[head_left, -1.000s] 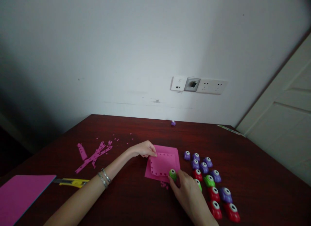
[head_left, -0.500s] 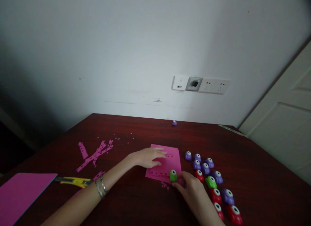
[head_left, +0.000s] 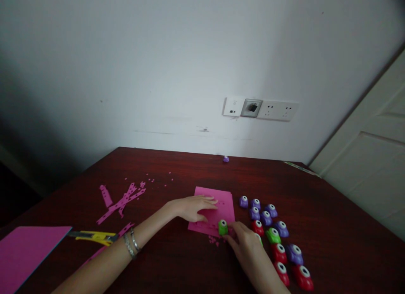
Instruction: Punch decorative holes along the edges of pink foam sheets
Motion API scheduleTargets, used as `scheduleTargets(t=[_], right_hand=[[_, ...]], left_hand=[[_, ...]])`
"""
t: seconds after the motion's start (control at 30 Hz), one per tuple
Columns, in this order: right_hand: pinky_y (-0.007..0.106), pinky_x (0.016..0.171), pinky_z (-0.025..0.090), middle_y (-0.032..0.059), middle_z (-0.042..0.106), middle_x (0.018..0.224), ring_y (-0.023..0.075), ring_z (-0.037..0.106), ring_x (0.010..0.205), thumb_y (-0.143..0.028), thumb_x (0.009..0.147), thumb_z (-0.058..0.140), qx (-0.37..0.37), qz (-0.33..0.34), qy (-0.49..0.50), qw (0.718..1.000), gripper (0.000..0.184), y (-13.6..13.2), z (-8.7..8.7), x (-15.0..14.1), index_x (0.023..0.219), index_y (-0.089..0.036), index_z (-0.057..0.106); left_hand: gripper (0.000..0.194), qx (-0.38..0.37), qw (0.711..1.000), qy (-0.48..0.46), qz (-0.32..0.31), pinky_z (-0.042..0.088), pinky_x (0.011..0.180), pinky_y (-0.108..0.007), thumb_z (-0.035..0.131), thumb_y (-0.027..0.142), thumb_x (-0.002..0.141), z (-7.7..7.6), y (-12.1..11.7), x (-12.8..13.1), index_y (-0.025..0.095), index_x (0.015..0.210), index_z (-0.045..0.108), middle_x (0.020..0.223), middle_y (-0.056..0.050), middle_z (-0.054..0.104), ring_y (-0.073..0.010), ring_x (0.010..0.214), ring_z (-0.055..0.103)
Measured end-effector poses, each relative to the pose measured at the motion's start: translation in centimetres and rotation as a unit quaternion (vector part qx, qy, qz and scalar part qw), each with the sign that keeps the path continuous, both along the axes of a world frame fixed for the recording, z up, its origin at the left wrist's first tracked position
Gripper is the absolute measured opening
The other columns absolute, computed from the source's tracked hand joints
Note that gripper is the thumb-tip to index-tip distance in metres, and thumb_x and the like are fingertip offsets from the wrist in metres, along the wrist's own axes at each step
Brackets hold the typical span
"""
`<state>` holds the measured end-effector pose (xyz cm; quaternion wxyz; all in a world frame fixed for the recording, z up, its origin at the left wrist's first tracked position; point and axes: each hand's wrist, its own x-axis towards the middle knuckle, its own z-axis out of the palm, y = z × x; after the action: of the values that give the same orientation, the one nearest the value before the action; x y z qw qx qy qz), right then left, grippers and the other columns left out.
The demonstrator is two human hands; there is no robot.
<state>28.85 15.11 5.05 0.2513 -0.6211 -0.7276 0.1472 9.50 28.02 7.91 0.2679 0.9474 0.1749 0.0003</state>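
Dark red tabletop [head_left: 177,264] beneath hands; pale wall [head_left: 177,74] beyond; left hand [head_left: 193,207] palm-down, fingers spread over pink paper [head_left: 226,197]; right hand [head_left: 245,239] at green punch [head_left: 222,228], cannot tell whether gripping

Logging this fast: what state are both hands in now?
Left hand: open, spread over the pink paper.
Right hand: curled by the green punch at the paper's edge; whether gripping it cannot be told.

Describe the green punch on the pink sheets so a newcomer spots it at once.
On the dark red table, find the pink sheets under the left hand. Their near right corner, beside the right hand, bears a small green punch with a white-ringed top. Unlike the punches clustered farther right, it sits on the paper.
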Motion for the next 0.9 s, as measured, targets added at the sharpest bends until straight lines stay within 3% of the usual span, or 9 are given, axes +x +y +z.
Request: scheduleTargets(t=[0.47, 0.9], right_hand=[[0.027, 0.065, 0.041, 0.0049, 0.061, 0.082, 0.0188, 0.061, 0.073, -0.012, 0.083, 0.046, -0.017, 0.005, 0.002, 1.0, 0.013, -0.05, 0.3, -0.2, 0.086, -0.017, 0.058], [0.026, 0.059, 0.041, 0.0036, 0.062, 0.076, 0.0185, 0.06, 0.067, -0.019, 0.078, 0.055, 0.0, -0.013, -0.02, 1.0, 0.009, -0.2, 0.28, -0.08, 0.087, -0.018, 0.059]], left_hand=[[0.058, 0.018, 1.0, 0.002, 0.011, 0.016, 0.109, -0.037, 0.055, 0.029, 0.079, 0.12, -0.06, -0.08, 0.022, 0.133, 0.036, 0.142, -0.003, 0.03, -0.017, 0.133, 0.019], [0.043, -0.003, 0.999, -0.031, 0.034, 0.026, 0.105, -0.035, 0.055, 0.024, 0.078, 0.59, -0.65, 0.17, 0.02, 0.121, 0.052, 0.134, -0.006, 0.043, -0.0187, 0.128, 0.031]])
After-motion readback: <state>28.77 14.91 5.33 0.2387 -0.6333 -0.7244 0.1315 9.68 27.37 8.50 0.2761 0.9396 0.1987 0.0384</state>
